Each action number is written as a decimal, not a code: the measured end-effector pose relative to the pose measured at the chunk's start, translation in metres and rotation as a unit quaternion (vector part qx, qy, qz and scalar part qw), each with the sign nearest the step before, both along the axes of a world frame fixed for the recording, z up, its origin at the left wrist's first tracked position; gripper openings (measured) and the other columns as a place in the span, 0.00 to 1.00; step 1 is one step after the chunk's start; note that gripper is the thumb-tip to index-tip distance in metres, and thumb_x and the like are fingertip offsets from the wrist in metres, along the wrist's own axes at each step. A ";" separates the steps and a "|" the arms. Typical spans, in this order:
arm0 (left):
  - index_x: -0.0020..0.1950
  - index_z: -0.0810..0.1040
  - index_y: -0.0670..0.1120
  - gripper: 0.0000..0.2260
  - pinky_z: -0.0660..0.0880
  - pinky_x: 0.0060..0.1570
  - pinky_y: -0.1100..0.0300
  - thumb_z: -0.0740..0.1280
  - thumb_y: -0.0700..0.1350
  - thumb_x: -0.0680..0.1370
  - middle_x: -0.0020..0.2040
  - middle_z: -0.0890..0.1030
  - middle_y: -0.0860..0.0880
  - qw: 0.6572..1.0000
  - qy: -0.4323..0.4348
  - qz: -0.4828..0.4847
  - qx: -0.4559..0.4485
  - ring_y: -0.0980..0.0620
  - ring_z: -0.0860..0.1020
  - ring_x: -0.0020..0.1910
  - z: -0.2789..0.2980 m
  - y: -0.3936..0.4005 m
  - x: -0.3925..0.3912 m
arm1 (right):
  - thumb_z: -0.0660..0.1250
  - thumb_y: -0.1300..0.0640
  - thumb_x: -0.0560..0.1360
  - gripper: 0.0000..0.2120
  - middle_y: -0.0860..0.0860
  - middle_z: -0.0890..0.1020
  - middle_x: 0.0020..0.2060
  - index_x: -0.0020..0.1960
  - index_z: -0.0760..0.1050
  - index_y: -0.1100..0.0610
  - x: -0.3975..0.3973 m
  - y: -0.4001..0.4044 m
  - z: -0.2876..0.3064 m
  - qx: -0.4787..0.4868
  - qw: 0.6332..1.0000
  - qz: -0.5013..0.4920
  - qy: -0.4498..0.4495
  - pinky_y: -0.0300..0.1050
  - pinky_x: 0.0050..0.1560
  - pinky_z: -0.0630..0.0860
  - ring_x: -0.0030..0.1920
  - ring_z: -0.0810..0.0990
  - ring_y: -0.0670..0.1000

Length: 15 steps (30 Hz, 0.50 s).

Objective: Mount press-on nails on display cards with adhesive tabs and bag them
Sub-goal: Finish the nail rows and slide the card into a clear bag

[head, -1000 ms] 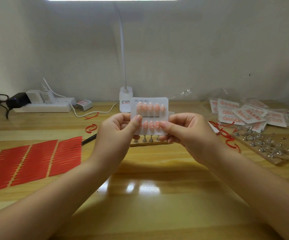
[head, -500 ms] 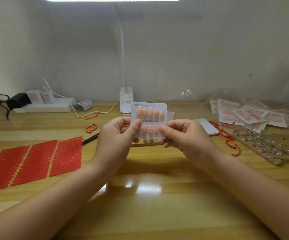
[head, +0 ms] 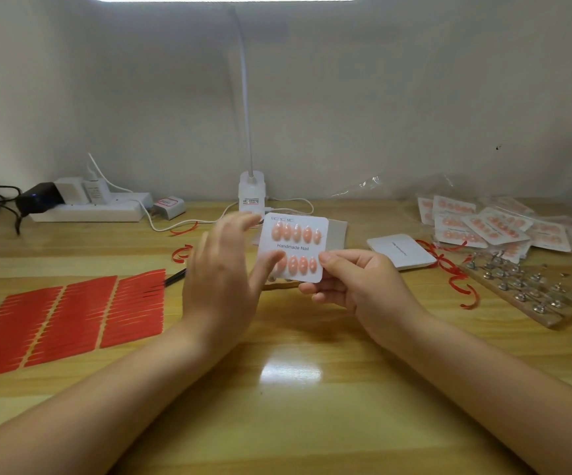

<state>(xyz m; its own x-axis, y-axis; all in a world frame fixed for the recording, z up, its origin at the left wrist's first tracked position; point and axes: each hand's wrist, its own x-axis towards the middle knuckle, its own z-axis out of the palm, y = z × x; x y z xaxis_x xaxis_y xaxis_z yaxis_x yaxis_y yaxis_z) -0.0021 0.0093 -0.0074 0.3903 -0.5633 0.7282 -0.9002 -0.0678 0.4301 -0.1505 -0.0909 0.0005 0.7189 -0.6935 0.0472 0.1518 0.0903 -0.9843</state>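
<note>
Display card (head: 293,247), white, printed "Handmade Nail", was held upright above the desk (head: 312,406), face toward the camera. Two rows of pink press-on nails (head: 296,232) sat on it: five in the upper row, the lower row partly covered by the left thumb.

Right hand (head: 353,281) gripped the card at its lower right corner, thumb on the front face, fingers curled behind.

Left hand (head: 223,269) was open beside the card's left edge, fingers straight and spread, motion-blurred. Its thumb tip overlapped the lower left nails; contact could not be confirmed.

Just behind the card, low on the desk: part of a wooden strip with metal nail holders, mostly hidden. A grey card edge (head: 338,231) showed behind the card's right side.

Right of the hands: a stack of white blank cards (head: 403,252) lay flat. Curls of red backing strip (head: 456,279) lay beside it. Further right, a wooden rack of metal nail stands (head: 531,293) lay at an angle. Beyond it, a pile of bagged finished nail cards (head: 497,226).

Left of the hands: sheets of red adhesive tabs (head: 68,317) lay flat, with a black tool tip (head: 175,278) at their upper right corner. More red curls (head: 181,252) lay nearby.

Back of desk: white desk lamp base (head: 251,197) with gooseneck, white power strip (head: 89,210) with chargers plugged in, and a small white box (head: 169,206).
</note>
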 end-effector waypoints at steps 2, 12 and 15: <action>0.61 0.78 0.40 0.16 0.71 0.58 0.47 0.72 0.45 0.76 0.61 0.79 0.42 0.983 -0.179 0.015 -0.043 0.43 0.76 0.59 -0.002 0.000 0.001 | 0.62 0.61 0.80 0.09 0.55 0.86 0.41 0.48 0.81 0.60 0.001 0.003 -0.001 -0.016 1.000 -0.018 0.008 0.39 0.36 0.81 0.40 0.85 0.53; 0.57 0.82 0.43 0.13 0.73 0.50 0.50 0.75 0.44 0.74 0.44 0.85 0.53 0.967 -0.233 -0.082 -0.063 0.46 0.81 0.46 -0.006 -0.001 -0.003 | 0.61 0.61 0.81 0.13 0.57 0.85 0.37 0.45 0.83 0.58 0.002 0.013 -0.001 -0.112 0.993 -0.027 0.033 0.41 0.36 0.81 0.39 0.85 0.54; 0.58 0.78 0.47 0.13 0.72 0.50 0.51 0.72 0.45 0.76 0.44 0.85 0.54 0.970 -0.209 -0.098 -0.076 0.49 0.80 0.45 -0.007 -0.001 -0.005 | 0.61 0.61 0.81 0.12 0.56 0.85 0.37 0.47 0.83 0.59 0.001 0.013 -0.002 -0.120 0.992 -0.027 0.033 0.42 0.38 0.81 0.39 0.85 0.54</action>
